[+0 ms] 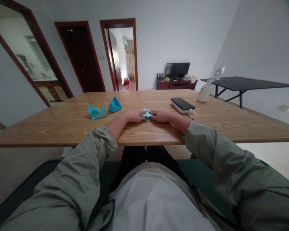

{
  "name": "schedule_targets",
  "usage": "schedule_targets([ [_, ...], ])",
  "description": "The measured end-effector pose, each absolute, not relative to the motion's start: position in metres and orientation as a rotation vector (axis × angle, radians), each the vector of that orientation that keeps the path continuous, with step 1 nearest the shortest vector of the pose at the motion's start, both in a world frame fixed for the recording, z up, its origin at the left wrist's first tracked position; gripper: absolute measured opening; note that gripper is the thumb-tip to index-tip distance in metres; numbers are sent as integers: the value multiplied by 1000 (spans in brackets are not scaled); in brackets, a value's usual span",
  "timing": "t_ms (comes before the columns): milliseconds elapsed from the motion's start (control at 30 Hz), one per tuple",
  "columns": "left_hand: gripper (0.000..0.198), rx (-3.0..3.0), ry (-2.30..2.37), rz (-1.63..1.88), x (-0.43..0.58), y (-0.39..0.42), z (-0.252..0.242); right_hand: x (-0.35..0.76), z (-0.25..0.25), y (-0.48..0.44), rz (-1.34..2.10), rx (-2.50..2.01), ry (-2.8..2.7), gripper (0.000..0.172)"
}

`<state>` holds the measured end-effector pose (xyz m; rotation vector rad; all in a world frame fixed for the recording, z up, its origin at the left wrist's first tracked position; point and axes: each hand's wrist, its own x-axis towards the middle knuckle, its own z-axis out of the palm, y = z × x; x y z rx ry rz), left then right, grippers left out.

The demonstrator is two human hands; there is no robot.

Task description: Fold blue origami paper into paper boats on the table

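Between my two hands a small piece of folded light-blue paper [147, 114] lies on the wooden table [156, 136]. My left hand [136, 116] grips its left side, thumb toward me and fingers on the far side. From the right, my right hand [160, 116] holds the opposite side in the same way. My fingers cover much of the paper, so its exact folds are hidden. To the left of my hands stand two folded blue paper boats, one nearer [97, 112] and one a little farther back [115, 105].
A black phone [183, 103] rests on a white box-like object [179, 107] with a white loop, right of my hands. Behind it stands a white pump bottle [205, 91]. A black folding table [245, 83] and a TV [177, 70] are farther off.
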<state>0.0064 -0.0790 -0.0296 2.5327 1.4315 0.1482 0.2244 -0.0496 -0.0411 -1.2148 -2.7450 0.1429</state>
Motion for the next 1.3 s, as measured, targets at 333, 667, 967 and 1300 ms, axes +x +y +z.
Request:
schedule_targets([
  [333, 45, 2546, 1393, 479, -3, -76, -26, 229, -30, -54, 368, -1328, -2546, 33],
  [667, 45, 2429, 1465, 775, -3, -70, -34, 227, -25, -62, 243, -1395, -2456, 43],
  [967, 46, 2470, 1622, 563, -6, -63, -39, 228, -39, -47, 289, -1324, -2368, 40],
  [1300, 55, 2532, 1618, 325, 3, -69, -31, 226, -31, -54, 162, -1312, -2569, 30],
])
